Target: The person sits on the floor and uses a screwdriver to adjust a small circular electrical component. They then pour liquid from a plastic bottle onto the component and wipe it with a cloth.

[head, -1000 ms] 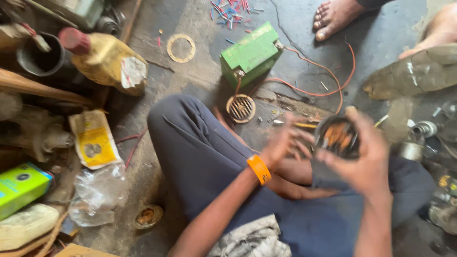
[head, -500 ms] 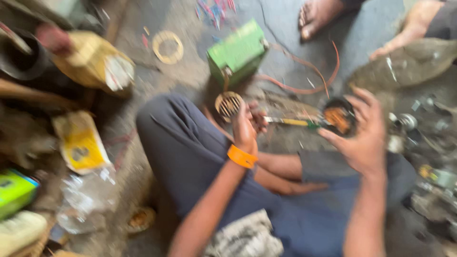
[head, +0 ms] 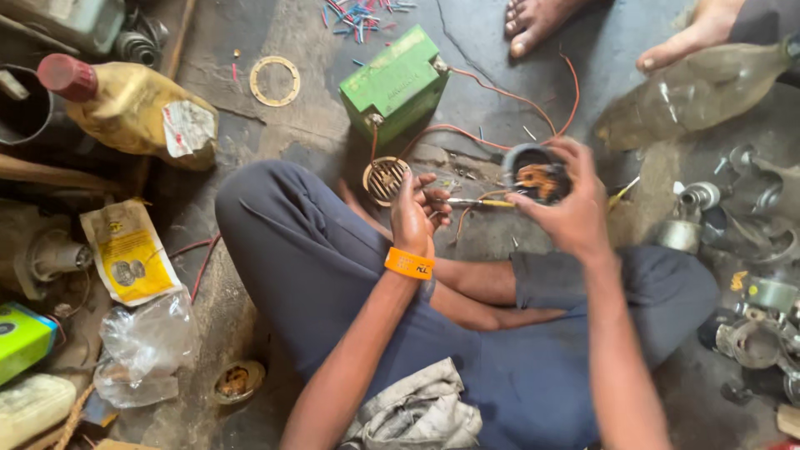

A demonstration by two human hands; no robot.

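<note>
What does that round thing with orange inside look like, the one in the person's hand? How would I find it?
Start at the green box-shaped battery on the grey floor, then follow its red wires toward the seated person's right hand. That hand grips a small round dark metal motor housing. Only it shows orange copper windings inside; the nearby round parts are bare silver metal.

- Box point(head: 395, 82) on the floor — bright green, with red wires point(head: 533, 104) running off it.
- Wristband point(head: 409, 263) — orange.
- Bottle point(head: 133, 107) — yellow, red cap, white label.
- Trousers point(head: 317, 267) — dark blue.
- Round part point(head: 537, 173) — dark rim, orange-copper inside.
- Screwdriver point(head: 479, 202) — yellow handle.
</note>
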